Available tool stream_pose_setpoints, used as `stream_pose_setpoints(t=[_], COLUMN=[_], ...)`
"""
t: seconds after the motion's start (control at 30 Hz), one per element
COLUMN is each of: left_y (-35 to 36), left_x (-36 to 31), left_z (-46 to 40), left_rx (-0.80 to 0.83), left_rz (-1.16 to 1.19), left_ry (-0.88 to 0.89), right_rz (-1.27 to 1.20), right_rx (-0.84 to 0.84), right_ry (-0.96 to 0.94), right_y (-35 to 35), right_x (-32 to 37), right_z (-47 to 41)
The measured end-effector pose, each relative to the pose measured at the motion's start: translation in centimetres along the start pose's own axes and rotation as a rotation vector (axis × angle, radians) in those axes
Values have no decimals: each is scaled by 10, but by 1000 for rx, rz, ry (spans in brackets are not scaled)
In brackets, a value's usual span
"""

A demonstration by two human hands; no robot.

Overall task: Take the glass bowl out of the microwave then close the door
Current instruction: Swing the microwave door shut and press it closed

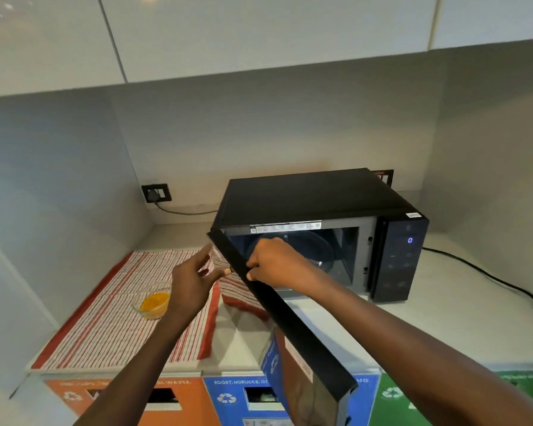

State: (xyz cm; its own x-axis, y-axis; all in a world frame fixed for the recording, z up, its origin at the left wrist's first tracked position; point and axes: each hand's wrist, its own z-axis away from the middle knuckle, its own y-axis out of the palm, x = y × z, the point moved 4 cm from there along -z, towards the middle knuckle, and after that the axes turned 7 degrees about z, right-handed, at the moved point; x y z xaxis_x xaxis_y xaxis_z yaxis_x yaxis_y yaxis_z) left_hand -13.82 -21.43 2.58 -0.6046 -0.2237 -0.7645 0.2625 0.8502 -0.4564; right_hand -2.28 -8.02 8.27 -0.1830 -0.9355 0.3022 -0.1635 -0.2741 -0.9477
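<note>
Door (pixel 285 318) wide open toward cam, R hand (pixel 277 264) pinching its top edge, L hand (pixel 194 279) spread, touching door's outer face; glass bowl (pixel 152 301) on striped cloth (pixel 105 327), well left of microwave (pixel 320 210).

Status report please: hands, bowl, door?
Right hand gripping door top edge, left hand open beside it. Bowl out, on cloth. Door wide open, path clear.

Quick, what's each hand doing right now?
Left hand: open, holding nothing, beside the microwave door.
Right hand: fingers closed on the door's top edge.
</note>
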Motion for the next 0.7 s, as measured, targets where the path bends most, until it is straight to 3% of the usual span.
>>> stream_pose_setpoints(t=[0.1, 0.23, 0.47, 0.7], left_y=[6, 18, 42, 71], left_x=[-17, -36, -48, -58], left_z=[-1, -6, -23, -45], left_rx=[-7, 148, 296, 376], left_rz=[-113, -280, -423, -612], left_ry=[110, 211, 169, 160], right_rz=[28, 58, 101, 79], right_rx=[33, 77, 58, 11], right_ry=[1, -9, -63, 21], right_y=[-9, -20, -35, -42], right_x=[-10, -28, -70, -125], right_z=[8, 24, 46, 48])
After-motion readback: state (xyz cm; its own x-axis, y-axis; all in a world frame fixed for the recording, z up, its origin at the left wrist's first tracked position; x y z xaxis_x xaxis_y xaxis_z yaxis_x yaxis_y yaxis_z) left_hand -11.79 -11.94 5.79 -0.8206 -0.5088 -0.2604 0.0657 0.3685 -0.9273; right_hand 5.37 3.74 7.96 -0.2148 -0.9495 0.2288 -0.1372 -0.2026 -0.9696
